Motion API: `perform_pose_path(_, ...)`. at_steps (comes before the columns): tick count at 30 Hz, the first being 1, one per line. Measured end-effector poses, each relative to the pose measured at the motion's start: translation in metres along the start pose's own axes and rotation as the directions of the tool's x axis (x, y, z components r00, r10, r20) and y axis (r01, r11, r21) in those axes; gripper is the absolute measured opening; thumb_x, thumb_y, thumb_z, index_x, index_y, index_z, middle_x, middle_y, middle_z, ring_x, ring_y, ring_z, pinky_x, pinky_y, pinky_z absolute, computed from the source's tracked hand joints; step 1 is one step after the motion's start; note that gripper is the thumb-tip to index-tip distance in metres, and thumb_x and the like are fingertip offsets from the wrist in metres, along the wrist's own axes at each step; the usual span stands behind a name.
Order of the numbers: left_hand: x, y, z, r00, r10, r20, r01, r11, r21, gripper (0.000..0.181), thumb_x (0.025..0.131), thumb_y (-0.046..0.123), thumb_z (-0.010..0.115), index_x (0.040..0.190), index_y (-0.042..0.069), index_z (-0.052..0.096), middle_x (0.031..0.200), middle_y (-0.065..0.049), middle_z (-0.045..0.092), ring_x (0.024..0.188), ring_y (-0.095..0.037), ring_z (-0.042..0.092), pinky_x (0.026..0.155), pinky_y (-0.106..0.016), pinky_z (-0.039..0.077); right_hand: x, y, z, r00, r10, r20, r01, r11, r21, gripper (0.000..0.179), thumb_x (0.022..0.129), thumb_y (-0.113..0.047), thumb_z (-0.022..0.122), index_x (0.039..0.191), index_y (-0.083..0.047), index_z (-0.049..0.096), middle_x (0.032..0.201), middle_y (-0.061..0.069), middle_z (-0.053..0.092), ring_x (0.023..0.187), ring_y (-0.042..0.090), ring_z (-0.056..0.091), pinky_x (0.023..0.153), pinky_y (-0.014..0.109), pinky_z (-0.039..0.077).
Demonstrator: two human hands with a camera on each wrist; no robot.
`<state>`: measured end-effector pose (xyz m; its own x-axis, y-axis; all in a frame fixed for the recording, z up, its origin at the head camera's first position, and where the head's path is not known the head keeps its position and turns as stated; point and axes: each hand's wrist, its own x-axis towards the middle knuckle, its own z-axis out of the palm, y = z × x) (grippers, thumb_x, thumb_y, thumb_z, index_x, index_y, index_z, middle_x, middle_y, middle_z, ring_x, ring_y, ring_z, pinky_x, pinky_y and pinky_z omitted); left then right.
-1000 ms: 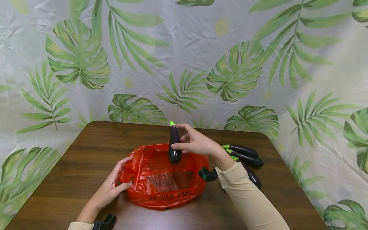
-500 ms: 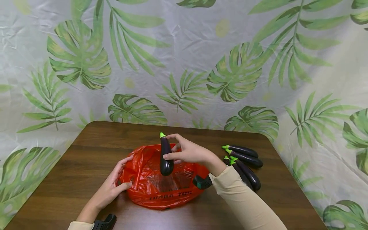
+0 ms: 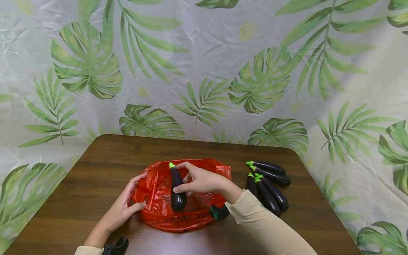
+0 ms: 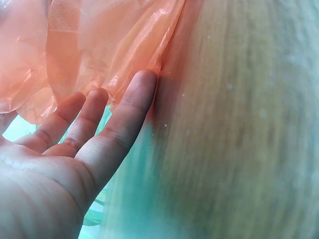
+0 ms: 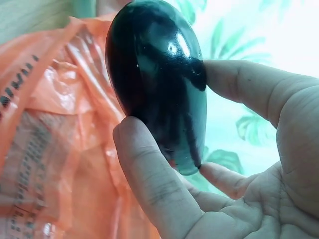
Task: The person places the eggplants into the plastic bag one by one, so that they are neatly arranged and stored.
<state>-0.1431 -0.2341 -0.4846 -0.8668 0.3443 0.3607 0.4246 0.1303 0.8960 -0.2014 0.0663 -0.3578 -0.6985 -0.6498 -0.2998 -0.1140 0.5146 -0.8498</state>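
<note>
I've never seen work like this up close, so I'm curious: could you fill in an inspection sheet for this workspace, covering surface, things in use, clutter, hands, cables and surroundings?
Surface: dark wood-grain table.
Things in use: red plastic bag, mouth open, lettering on its front; one held eggplant over the opening; five more eggplants lying on the table, right of the bag.
Clutter: nothing seen.
Hands: left hand touches the bag's left side; right hand grips the held eggplant between thumb and fingers. A black device sits at each wrist.
Cables: nothing seen.
Surroundings: pale sheet with green leaf print behind the table.
</note>
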Motion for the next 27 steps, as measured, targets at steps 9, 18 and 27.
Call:
perform_pose_path(9, 0.0, 0.0, 0.0, 1.0, -0.004, 0.0, 0.004, 1.0, 0.004, 0.079, 0.097, -0.002, 0.065, 0.165, 0.007, 0.029, 0.156, -0.027, 0.042, 0.131, -0.003, 0.057, 0.099, -0.023, 0.056, 0.011, -0.002, 0.012, 0.999, 0.05, 0.015, -0.05, 0.997, -0.057, 0.077, 0.098, -0.025, 0.079, 0.161, -0.013, 0.035, 0.111, 0.013, 0.072, 0.088, 0.018, 0.072, 0.091, 0.045, 0.064)
perform_pose_path(18, 0.0, 0.001, 0.0, 1.0, -0.019, -0.001, 0.019, 1.0, 0.014, 0.079, 0.096, 0.001, 0.067, 0.165, 0.009, 0.029, 0.157, -0.025, 0.043, 0.13, -0.002, 0.057, 0.098, -0.024, 0.057, 0.032, -0.001, 0.017, 0.992, 0.128, 0.017, -0.126, 0.988, -0.084, 0.079, 0.097, -0.028, 0.081, 0.16, -0.014, 0.035, 0.103, 0.009, 0.07, 0.082, 0.023, 0.067, 0.087, 0.042, 0.061)
perform_pose_path(27, 0.001, 0.0, 0.0, 1.0, -0.015, 0.012, 0.015, 1.0, 0.013, 0.079, 0.098, 0.001, 0.066, 0.166, 0.01, 0.028, 0.158, -0.026, 0.042, 0.131, -0.002, 0.057, 0.099, -0.023, 0.056, 0.05, -0.001, 0.022, 0.985, 0.17, -0.001, -0.168, 0.968, -0.184, 0.078, 0.095, -0.031, 0.082, 0.156, -0.012, 0.037, 0.121, 0.011, 0.058, 0.094, 0.019, 0.063, 0.083, 0.033, 0.06)
